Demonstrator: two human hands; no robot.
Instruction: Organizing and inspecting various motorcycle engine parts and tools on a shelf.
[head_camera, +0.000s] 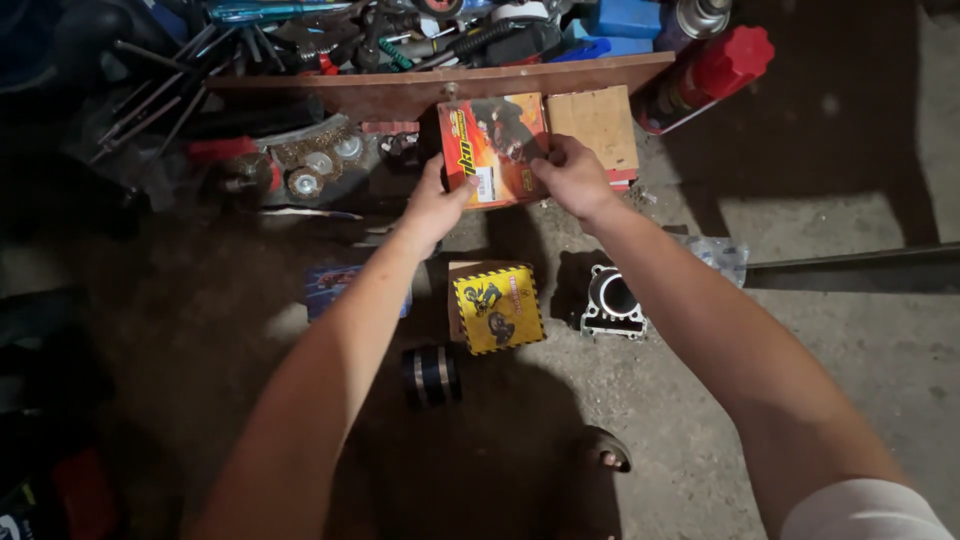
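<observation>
The concrete floor (830, 400) is the biggest thing here, grey and dusty. At 12 o'clock a long brown wooden board (400, 92) edges a heap of tools (330, 35). At 1 o'clock a spray can with a red cap (715, 72) lies tilted.

The person's 2 arms reach up from 6 o'clock. The left hand (435, 205) and the right hand (575, 175) both hold 1 flat red and orange box (492, 148), just above the middle and just under the board. The left fingers pinch its left bottom corner. The right fingers curl over its right edge. A plain brown cardboard piece (597, 125) sits just beside the box at 3 o'clock of it.

Below the hands, near the middle, lies a yellow box (497, 308). At 3 o'clock of it stands a grey metal cylinder part (612, 303). At 7 o'clock of it lies a small black roll (430, 375). A blue packet (335, 285) shows at 9 o'clock, partly hidden by the left arm. Round wire brushes (305, 170) lie at 10 o'clock.
</observation>
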